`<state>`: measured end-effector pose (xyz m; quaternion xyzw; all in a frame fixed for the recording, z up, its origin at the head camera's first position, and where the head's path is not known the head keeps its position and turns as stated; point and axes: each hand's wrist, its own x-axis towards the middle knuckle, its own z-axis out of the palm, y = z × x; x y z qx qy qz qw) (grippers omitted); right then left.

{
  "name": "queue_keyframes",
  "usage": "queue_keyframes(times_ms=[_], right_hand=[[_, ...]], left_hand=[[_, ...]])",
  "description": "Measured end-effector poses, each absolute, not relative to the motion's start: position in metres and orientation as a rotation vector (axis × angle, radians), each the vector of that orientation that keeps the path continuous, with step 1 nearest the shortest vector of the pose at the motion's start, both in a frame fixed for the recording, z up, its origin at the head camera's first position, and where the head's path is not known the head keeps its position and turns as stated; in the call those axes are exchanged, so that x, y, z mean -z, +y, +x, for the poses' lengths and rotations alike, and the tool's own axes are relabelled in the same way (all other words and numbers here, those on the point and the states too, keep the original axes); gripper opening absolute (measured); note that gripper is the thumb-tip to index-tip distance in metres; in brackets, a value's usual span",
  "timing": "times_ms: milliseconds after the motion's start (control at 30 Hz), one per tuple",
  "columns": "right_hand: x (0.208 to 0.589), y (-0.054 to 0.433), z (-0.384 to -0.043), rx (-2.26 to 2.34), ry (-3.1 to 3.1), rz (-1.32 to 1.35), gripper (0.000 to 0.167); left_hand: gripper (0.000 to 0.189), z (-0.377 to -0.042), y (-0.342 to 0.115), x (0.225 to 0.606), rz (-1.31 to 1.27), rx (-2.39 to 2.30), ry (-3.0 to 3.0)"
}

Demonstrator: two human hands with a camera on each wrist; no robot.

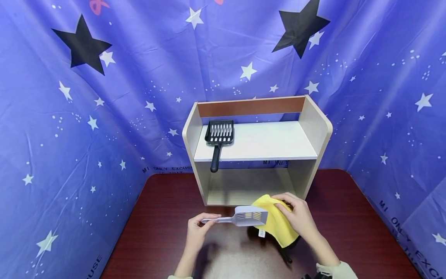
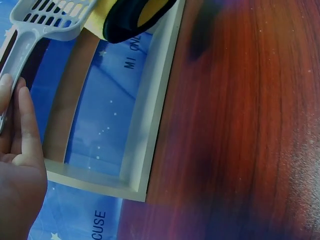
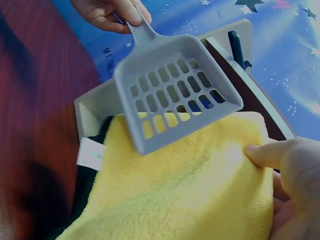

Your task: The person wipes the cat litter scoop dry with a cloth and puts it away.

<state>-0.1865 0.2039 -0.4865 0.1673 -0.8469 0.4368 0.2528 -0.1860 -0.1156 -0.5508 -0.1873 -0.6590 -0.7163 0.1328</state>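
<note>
A grey slotted litter scoop [image 1: 249, 216] is held level over the table by its handle, gripped between the thumb and fingers of my left hand [image 1: 198, 228]. My right hand [image 1: 296, 213] pinches a yellow cloth [image 1: 275, 223] near its upper edge. In the right wrist view the cloth [image 3: 185, 180] hangs behind the front edge of the scoop [image 3: 175, 90] and shows through its lowest slots. A white tag [image 3: 91, 154] and a dark underside edge the cloth. The left wrist view shows the scoop [image 2: 50, 17] and my left fingers [image 2: 30, 120] along its handle.
A small wooden shelf unit [image 1: 310, 162] stands at the back of the dark red table [image 1: 160, 217]. On its upper white board lies a black litter scoop [image 1: 218, 135], handle jutting past the front edge. Blue star-printed curtains [image 1: 139, 97] surround the table.
</note>
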Motion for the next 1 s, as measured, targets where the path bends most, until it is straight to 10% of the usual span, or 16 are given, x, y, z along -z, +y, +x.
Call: queue_keyframes(times_ms=[1000], right_hand=[[0.474,0.192,-0.199,-1.441,-2.666,0.81,0.017]], left_hand=[[0.009,-0.188,-0.108,0.544,-0.577,1.975,-2.019]])
